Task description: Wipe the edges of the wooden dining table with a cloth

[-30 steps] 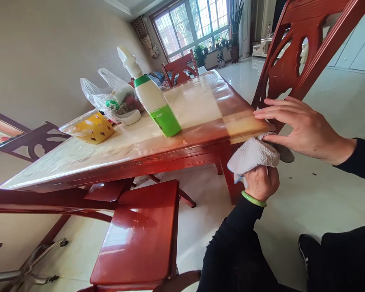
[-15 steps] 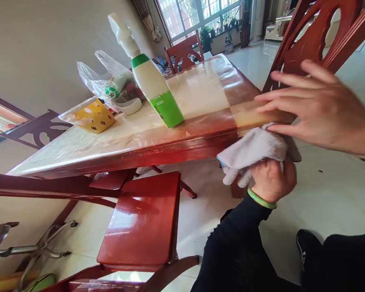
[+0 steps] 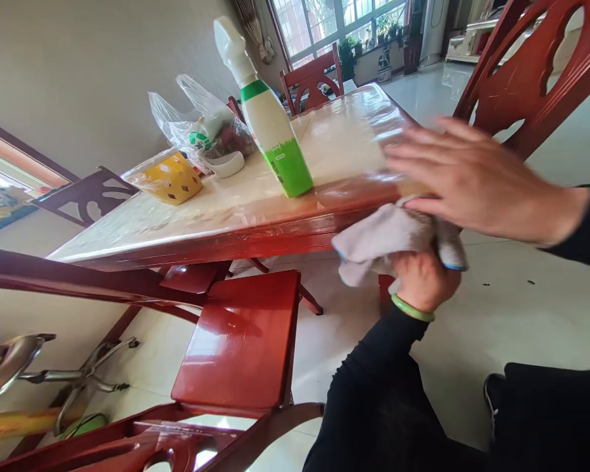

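Note:
My left hand (image 3: 423, 282), with a green bangle at the wrist, is closed round a grey-white cloth (image 3: 383, 239) held against the edge of the red wooden table (image 3: 236, 239) near its corner. My right hand (image 3: 467, 177) lies flat with fingers stretched out on the clear plastic cover at that same corner, just above the cloth. A white and green spray bottle (image 3: 275, 141) stands on the table a short way left of my right hand.
A yellow basket (image 3: 170, 178) and a clear plastic bag with items (image 3: 201, 131) sit further back on the table. A red chair (image 3: 240, 341) stands in front of the table, another chair back (image 3: 526, 72) at right. A metal chair base (image 3: 54, 373) lies at lower left.
My left hand has slid the cloth leftward along the table edge. My right hand has moved left over the corner, fingers still flat. The camera view has shifted slightly.

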The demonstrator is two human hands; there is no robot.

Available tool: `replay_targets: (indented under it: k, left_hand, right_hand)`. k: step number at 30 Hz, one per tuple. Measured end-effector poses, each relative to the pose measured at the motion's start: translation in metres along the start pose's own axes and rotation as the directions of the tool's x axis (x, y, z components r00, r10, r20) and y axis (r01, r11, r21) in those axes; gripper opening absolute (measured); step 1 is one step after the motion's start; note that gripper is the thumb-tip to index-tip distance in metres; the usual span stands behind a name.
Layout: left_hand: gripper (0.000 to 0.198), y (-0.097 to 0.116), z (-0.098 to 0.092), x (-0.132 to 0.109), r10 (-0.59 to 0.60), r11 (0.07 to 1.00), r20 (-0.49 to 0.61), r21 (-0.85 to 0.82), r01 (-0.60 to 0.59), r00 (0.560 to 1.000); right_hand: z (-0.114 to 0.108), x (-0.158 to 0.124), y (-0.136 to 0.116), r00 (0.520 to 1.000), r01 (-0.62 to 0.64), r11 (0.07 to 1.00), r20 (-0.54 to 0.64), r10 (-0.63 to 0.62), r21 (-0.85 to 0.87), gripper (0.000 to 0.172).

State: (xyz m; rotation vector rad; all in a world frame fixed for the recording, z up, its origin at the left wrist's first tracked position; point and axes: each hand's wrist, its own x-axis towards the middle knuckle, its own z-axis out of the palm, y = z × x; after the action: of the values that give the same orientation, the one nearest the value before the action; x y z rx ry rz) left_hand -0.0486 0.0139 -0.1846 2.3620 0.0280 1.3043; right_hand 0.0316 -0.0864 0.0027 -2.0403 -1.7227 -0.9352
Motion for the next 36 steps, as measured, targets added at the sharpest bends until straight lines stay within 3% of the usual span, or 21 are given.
replay_targets:
  k: [2, 4, 8, 10, 13, 17, 20, 23, 25, 27, 29, 32, 34, 36]
  left_hand:
    - [0.042, 0.008, 0.006, -0.001, 0.037, 0.998, 0.048, -0.056, -0.034, 0.998]
    - [0.032, -0.003, 0.001, 0.0, -0.006, 0.999, 0.066, -0.047, 0.009, 0.998]
    - [0.029, -0.053, -0.033, 0.006, -0.26, 0.959, 0.006, 0.12, 0.257, 0.966]
    - [0.041, -0.063, -0.042, 0.007, -0.313, 0.931, -0.066, 0.178, 0.32, 0.948]
    - [0.063, -0.043, -0.03, 0.001, -0.209, 0.962, -0.127, 0.149, 0.227, 0.97]
    - [0.048, -0.017, -0.007, -0.004, -0.029, 1.0, -0.021, 0.011, 0.029, 0.999]
    - [0.047, -0.042, -0.022, -0.003, -0.051, 0.999, -0.038, 0.017, 0.051, 0.998]
    - [0.059, -0.083, -0.052, 0.002, -0.237, 0.965, -0.09, 0.095, 0.246, 0.967]
    - [0.073, -0.096, -0.065, 0.005, -0.344, 0.925, -0.142, 0.12, 0.361, 0.928]
    - [0.083, -0.087, -0.064, 0.006, -0.33, 0.928, -0.207, 0.106, 0.356, 0.921]
    - [0.081, -0.063, -0.051, 0.004, -0.209, 0.97, -0.254, 0.07, 0.233, 0.944]
    - [0.07, -0.028, -0.026, -0.002, -0.009, 1.0, -0.197, 0.019, 0.013, 0.98]
    - [0.061, -0.023, -0.02, -0.003, 0.028, 1.0, -0.116, 0.008, -0.027, 0.993]
    - [0.051, -0.037, -0.029, -0.002, -0.001, 0.999, -0.067, 0.038, 0.003, 0.998]
  right_hand:
    - [-0.008, -0.014, 0.008, 0.999, -0.02, 1.0, -0.037, 0.019, -0.018, 0.063]
    - [-0.003, -0.007, 0.004, 0.998, -0.014, 0.999, -0.054, 0.012, -0.043, 0.062]
    - [0.038, 0.05, -0.03, 0.996, 0.086, 0.996, 0.011, -0.085, -0.035, 0.068]
    - [0.052, 0.069, -0.039, 0.995, 0.103, 0.995, -0.001, -0.103, 0.017, 0.073]
    - [0.047, 0.054, -0.028, 0.993, 0.119, 0.992, -0.024, -0.118, 0.03, 0.075]
    - [0.018, 0.015, -0.003, 0.992, 0.116, 0.991, -0.045, -0.119, -0.066, 0.074]
    - [0.023, 0.031, -0.017, 0.992, 0.122, 0.988, -0.014, -0.124, -0.099, 0.076]
    - [0.051, 0.076, -0.054, 0.996, 0.085, 0.996, 0.034, -0.084, -0.017, 0.074]
    - [0.067, 0.098, -0.071, 0.999, 0.033, 0.998, 0.016, -0.034, 0.047, 0.075]
    - [0.069, 0.098, -0.074, 1.0, 0.008, 0.997, -0.009, -0.007, 0.075, 0.076]
    - [0.059, 0.077, -0.061, 1.0, 0.016, 0.998, -0.019, -0.015, 0.068, 0.073]
    - [0.035, 0.034, -0.032, 0.999, 0.027, 0.999, -0.042, -0.026, 0.019, 0.067]
    - [0.027, 0.021, -0.023, 0.998, -0.018, 1.0, -0.064, 0.019, 0.012, 0.063]
    - [0.033, 0.03, -0.029, 0.998, -0.045, 0.998, -0.052, 0.046, 0.032, 0.062]
